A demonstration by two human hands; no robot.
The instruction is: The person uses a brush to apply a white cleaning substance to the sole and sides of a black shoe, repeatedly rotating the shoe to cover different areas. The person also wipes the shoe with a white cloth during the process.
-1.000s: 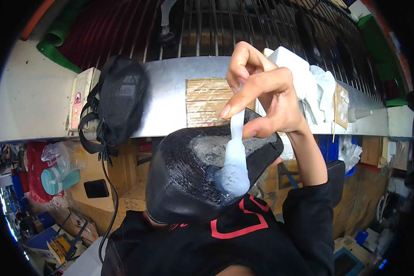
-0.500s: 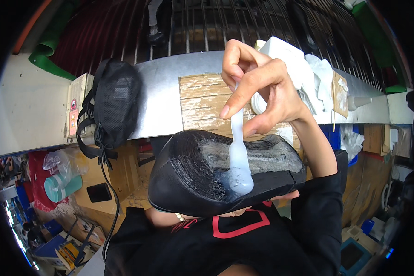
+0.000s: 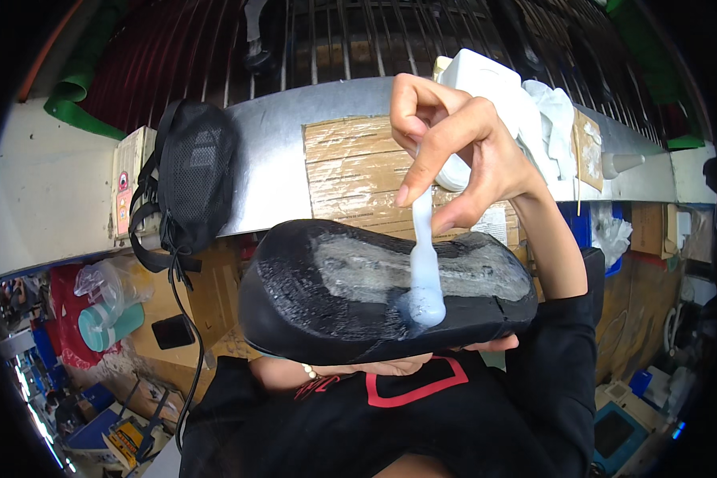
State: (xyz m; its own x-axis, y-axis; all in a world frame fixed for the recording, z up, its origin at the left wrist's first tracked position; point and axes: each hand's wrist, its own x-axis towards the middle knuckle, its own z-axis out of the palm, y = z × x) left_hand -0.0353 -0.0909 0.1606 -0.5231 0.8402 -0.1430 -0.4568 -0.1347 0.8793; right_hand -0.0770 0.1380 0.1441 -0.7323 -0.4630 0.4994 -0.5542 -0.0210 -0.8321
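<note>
Held up in front of my chest is a black shoe upper on a last (image 3: 358,295), its underside facing up. A grey, rough strip runs along the middle of that underside. My left hand (image 3: 398,366) grips it from below; a beaded bracelet shows at the wrist and most of the fingers are hidden. Between thumb and fingers my right hand (image 3: 474,155) pinches the pale, translucent handle of a glue brush (image 3: 425,267). The brush's bluish-white head presses on the black margin beside the grey strip, where the surface looks wet.
Across the metal ledge (image 3: 267,159) lie a plastic-wrapped cardboard sheet (image 3: 350,171), a black mesh bag (image 3: 199,175) with a cord, a white container (image 3: 482,80) and a white cone nozzle (image 3: 621,164). Metal rods (image 3: 334,48) stand beyond. A phone (image 3: 172,333) rests on cardboard lower left.
The shoe has tilted, showing more of its underside, and shifted slightly left. My right hand and the brush have moved a little right along its margin.
</note>
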